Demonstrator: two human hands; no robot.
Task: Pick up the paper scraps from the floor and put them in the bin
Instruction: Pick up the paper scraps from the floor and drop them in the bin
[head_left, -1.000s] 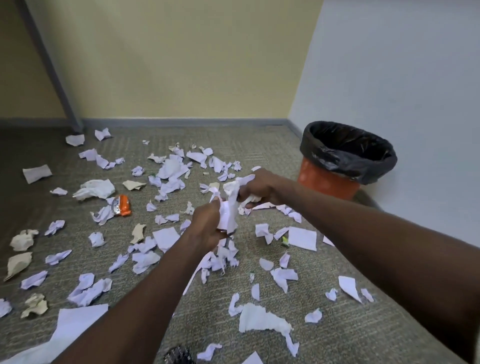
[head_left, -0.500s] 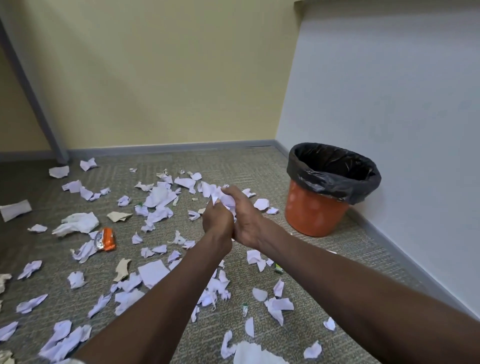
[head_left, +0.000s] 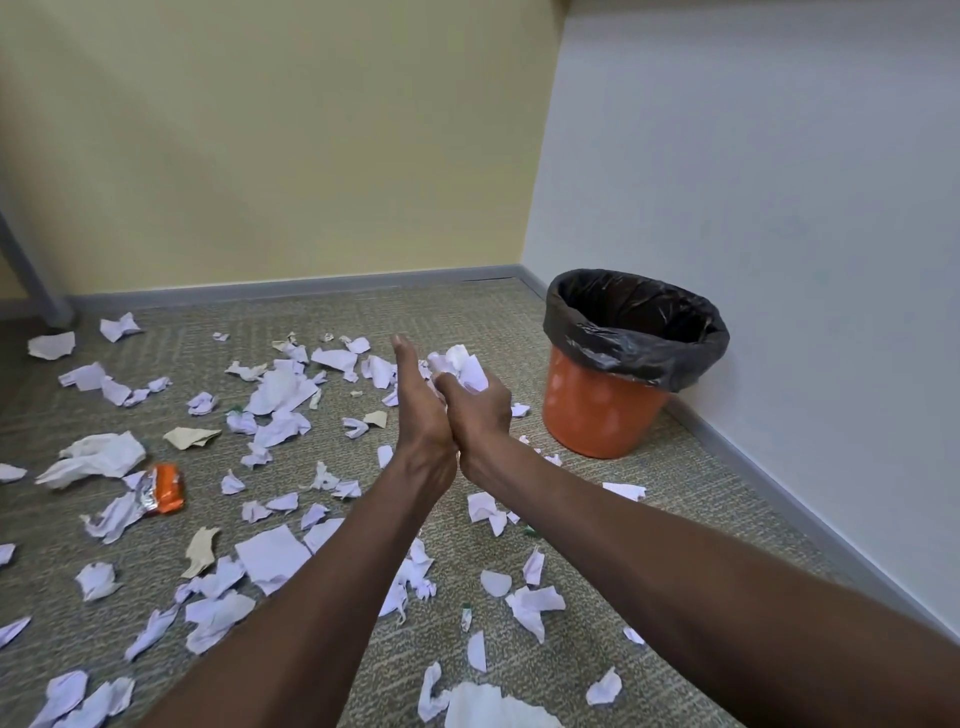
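Both my hands are raised together above the carpet, left of the bin. My right hand (head_left: 480, 415) grips a wad of white paper scraps (head_left: 462, 366) that sticks out above its fingers. Against that wad lies my left hand (head_left: 421, 415), held flat with straight fingers and the thumb pointing up. The orange bin (head_left: 602, 410) with a black liner stands in the corner by the white wall, about a hand's width right of the wad. Several loose paper scraps (head_left: 280, 387) lie scattered over the carpet below and to the left.
An orange foil wrapper (head_left: 166, 488) and a crumpled white sheet (head_left: 98, 457) lie at the left. Brown card pieces (head_left: 189, 436) are mixed in among the scraps. A grey post (head_left: 31, 275) leans at the far left wall. Walls close off the back and right.
Both hands have lifted from the floor with the gathered scraps and shifted right toward the bin. My left hand has straightened out flat against the wad.
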